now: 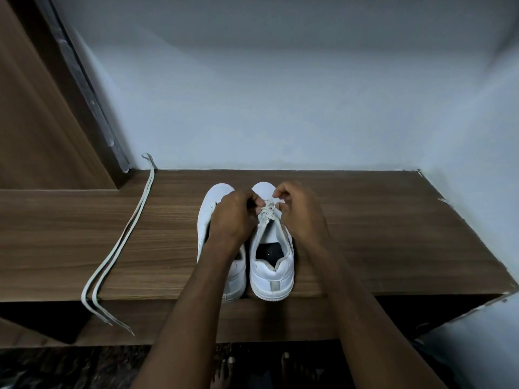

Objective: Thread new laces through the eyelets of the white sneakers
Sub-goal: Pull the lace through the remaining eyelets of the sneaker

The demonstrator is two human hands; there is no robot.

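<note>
Two white sneakers stand side by side at the centre of the frame on the wooden bench [365, 234], toes toward the pale wall, heels right at the bench's near edge; the right sneaker [271, 265] shows its open collar and a lace [268, 213] crossed through its forward eyelets; the left sneaker [222, 248] is largely hidden under the left forearm, so its lacing cannot be made out. The left hand [231, 217] has its fingers curled at the lace, and the right hand [299, 210] pinches a lace end near the toe; the exact grip of the left is hidden behind its knuckles. A spare lace [123, 237] lies doubled at the left of the frame, its ends hanging over the near edge; bare bench spreads right of the sneakers to the wall; a wooden door [36, 122] fills the upper left; bare toes show, dim and cut off, at the bottom edge.
</note>
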